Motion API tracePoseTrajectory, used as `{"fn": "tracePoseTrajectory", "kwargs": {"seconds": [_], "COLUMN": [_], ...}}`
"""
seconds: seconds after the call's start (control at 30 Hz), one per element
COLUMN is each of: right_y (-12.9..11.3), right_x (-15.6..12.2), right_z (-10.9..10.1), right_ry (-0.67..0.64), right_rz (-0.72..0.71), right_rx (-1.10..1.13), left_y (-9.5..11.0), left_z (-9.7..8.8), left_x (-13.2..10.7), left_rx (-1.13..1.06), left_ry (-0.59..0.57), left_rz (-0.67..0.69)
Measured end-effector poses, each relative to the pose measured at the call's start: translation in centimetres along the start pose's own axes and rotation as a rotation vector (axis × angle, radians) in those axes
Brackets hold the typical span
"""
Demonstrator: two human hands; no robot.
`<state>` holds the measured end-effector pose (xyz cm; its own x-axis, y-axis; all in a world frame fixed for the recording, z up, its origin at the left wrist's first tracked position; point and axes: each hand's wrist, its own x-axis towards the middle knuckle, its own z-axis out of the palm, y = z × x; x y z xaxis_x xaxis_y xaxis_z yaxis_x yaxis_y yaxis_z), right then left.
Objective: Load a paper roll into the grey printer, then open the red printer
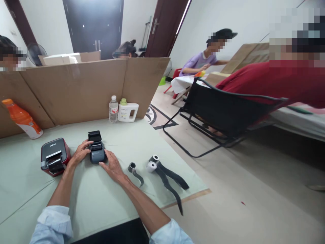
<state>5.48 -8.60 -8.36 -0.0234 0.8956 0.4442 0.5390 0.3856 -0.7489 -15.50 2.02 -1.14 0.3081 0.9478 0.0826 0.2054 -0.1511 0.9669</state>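
Note:
A small dark blue-grey label printer [96,153] with its black lid flipped up sits on the pale green table [30,200]. My left hand [79,153] grips its left side, fingers curled against the open paper bay. My right hand [113,166] rests flat beside the printer's right front corner, fingers touching it. A red and black label printer [54,156] stands just left of my left hand. To the right lie three partly unrolled dark paper rolls: a small one [132,167] and two larger ones [152,165] with long strips trailing toward the table edge.
A cardboard screen [83,88] walls the table's back. An orange bottle [22,119] lies at the left, a water bottle [113,109] and white jug [128,112] stand at the back. A black folding chair [223,112] and other seated people are to the right.

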Motion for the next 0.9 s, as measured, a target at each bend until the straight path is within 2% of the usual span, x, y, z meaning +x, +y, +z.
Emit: {"fn": "tracePoseTrajectory", "kwargs": {"seconds": [0.07, 0.17, 0.37, 0.5, 0.63, 0.77, 0.9], "right_y": [-0.1, -0.3, -0.2, -0.3, -0.9, -2.1, -4.8], "right_x": [0.1, 0.1, 0.2, 0.4, 1.0, 1.6, 0.8], "right_z": [-0.1, -0.2, -0.2, -0.1, -0.4, -1.2, -3.0], "right_ry": [0.003, 0.005, -0.006, -0.007, -0.005, -0.016, -0.012], "right_rz": [-0.004, -0.005, -0.004, 0.017, 0.024, 0.044, 0.071], "right_rx": [0.004, 0.011, -0.001, -0.005, -0.024, -0.052, -0.164], "left_y": [0.2, 0.4, 0.6, 1.6, 3.8, 7.1, 9.9], "left_z": [-0.2, -0.1, 1.0, 1.6, 2.0, 2.6, 4.0], "left_x": [-0.2, 0.0, 0.8, 1.3, 1.9, 1.8, 0.7], "left_rx": [0.067, 0.124, 0.261, 0.266, 0.25, 0.224, 0.07], "left_ry": [-0.073, -0.082, 0.08, 0.192, 0.261, 0.279, 0.223], "left_rz": [0.017, 0.015, 0.071, 0.109, 0.185, 0.285, 0.178]}}
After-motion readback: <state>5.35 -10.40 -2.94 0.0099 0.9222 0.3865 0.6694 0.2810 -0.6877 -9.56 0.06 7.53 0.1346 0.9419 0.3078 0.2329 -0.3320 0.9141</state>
